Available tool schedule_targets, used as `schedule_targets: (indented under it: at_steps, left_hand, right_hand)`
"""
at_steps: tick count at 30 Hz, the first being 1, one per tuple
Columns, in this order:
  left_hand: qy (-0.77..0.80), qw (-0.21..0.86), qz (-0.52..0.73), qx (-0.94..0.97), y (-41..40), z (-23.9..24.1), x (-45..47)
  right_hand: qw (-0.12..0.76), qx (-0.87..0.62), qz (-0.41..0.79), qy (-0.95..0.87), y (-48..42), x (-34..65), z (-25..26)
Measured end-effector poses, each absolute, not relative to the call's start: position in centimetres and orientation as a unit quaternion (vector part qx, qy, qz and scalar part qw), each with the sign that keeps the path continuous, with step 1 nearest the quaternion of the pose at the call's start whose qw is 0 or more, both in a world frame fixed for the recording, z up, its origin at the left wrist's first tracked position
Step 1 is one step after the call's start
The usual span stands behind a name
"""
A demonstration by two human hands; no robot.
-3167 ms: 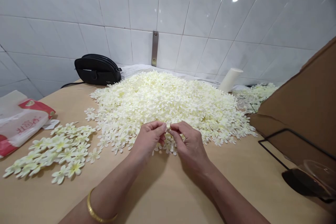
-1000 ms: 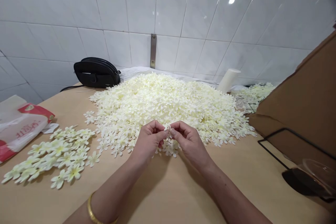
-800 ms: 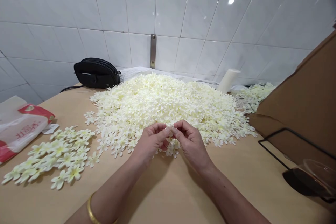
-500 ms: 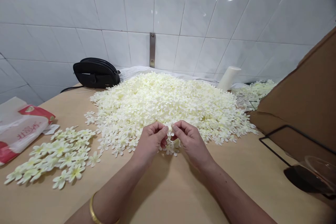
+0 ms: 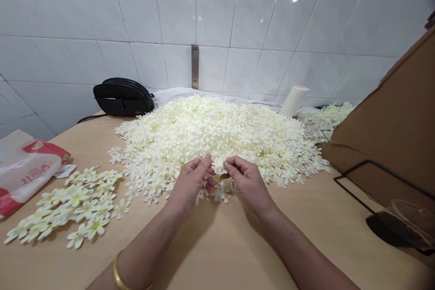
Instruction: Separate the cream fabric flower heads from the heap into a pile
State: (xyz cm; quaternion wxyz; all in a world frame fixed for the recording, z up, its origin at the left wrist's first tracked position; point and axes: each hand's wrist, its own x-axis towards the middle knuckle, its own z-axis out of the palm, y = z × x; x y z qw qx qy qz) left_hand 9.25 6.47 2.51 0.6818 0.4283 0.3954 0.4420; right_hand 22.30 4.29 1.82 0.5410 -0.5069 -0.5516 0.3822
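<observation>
Pale yellow-white flowers with thin, loopy petals (image 5: 210,127) make a big, bumpy heap on a smooth tan table (image 5: 210,253).
Behind it is a wall of shiny white tiles (image 5: 217,13). On the right leans a rough brown piece of cardboard (image 5: 384,131). On the left, a flatter patch of the same flowers (image 5: 78,197) lies near a crinkly red-and-white plastic bag (image 5: 27,170). A rounded black bag (image 5: 124,99) sits at the back left. The bare left hand (image 5: 190,183) is at the front of the heap, thumb up and fingers curled; I cannot tell if it holds anything. Near it, the bare right hand (image 5: 246,181) pinches the edge of one small white flower (image 5: 219,164) between finger and thumb.
</observation>
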Motion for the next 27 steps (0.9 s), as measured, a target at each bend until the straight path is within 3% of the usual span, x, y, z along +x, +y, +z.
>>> schedule_targets:
  at_steps: [10, 18, 22, 27]
  left_hand:
    - [0.386, 0.644, 0.461, 0.473, 6.43, 2.49, 9.17]
    - [0.344, 0.692, 0.455, 0.443, 6.65, 2.22, 9.10]
    - [0.327, 0.733, 0.444, 0.400, 6.68, 2.29, 9.21]
    - [0.345, 0.734, 0.453, 0.370, 6.79, 2.38, 9.14]
  right_hand:
    - [0.556, -0.515, 0.287, -0.586, 4.01, 22.16, 1.98]
    - [0.499, -0.511, 0.193, -0.673, 3.60, 22.15, 2.07]
    - [0.503, -0.528, 0.244, -0.640, 3.75, 22.21, 1.98]
    - [0.554, -0.489, 0.399, -0.543, 4.21, 22.56, 2.00]
